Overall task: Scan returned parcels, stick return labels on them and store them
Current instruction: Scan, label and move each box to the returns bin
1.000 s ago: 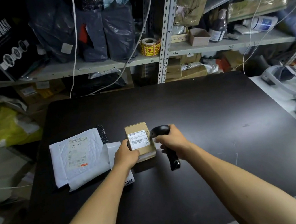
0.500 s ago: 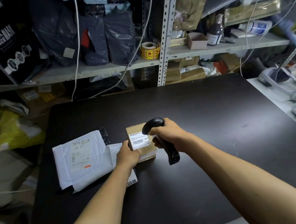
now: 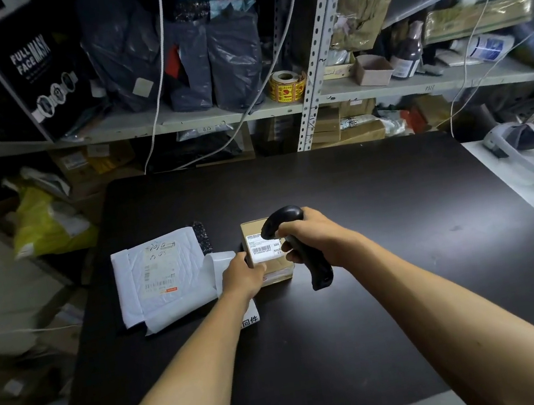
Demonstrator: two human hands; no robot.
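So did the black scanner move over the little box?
Yes. The black handheld scanner shifted left; its head now overlaps the small cardboard box, above the white label, where earlier it sat beside the box's right edge.

Cardboard box (image 3: 269, 264), glossy plastic scanner (image 3: 316, 264), matt table (image 3: 360, 188)
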